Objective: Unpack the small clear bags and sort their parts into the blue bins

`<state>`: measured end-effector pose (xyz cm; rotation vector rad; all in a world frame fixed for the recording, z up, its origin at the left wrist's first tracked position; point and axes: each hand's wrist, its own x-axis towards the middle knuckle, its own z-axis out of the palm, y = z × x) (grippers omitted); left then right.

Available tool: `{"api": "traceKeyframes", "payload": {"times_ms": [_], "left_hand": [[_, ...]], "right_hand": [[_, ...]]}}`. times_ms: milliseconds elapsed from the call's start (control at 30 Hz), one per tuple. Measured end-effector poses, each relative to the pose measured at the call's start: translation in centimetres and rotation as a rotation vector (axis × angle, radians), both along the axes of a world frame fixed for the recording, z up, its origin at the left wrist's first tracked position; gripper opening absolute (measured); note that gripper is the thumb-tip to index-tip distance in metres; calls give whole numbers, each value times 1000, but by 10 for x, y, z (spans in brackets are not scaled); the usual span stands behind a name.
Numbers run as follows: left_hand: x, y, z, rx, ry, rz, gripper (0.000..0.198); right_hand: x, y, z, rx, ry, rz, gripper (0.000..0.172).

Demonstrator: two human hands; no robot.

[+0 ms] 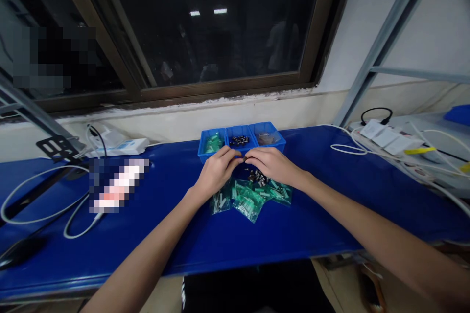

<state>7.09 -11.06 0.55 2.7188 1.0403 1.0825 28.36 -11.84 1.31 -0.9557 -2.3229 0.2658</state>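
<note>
My left hand (218, 170) and my right hand (270, 162) meet fingertip to fingertip over the blue table, just in front of three joined blue bins (241, 130). Both are pinched closed around something small and dark, too small to name. Below my fingers lies a pile of small dark and metallic parts (258, 176). Nearer me are green-tinted plastic bags (248, 202) with pale strips inside. The left bin holds similar green bags (213, 143), the middle one dark small parts (239, 140), the right one brownish pieces (266, 138).
A blurred-out phone-like object (119, 188) with a white cable lies on the left of the blue table (147, 244). Beyond it sits a white power strip (128, 147). White adapters (385, 138) and loose cables are at the right. A window stands behind the table.
</note>
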Motion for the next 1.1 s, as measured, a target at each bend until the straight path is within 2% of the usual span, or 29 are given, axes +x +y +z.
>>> {"api": "traceKeyframes", "payload": {"times_ms": [200, 433, 600, 767, 833, 933, 1100], "left_hand": [[1, -4, 3, 44, 61, -5, 19], [5, -10, 6, 59, 162, 62, 18], [6, -8, 4, -22, 103, 82, 21], [5, -4, 1, -130, 48, -19, 28], [4, -3, 1, -147, 54, -33, 30], [4, -3, 2, -158, 68, -35, 31], [4, -4, 2, -164, 95, -32, 33]], "right_hand": [[-1, 1, -1, -3, -16, -2, 27], [-5, -2, 1, -49, 43, -19, 27], [-9, -4, 2, -251, 218, 41, 22], [-8, 2, -4, -653, 414, 113, 15], [-6, 3, -3, -756, 458, 126, 11], [-3, 2, 1, -821, 481, 133, 9], [-2, 1, 5, -799, 423, 140, 7]]}}
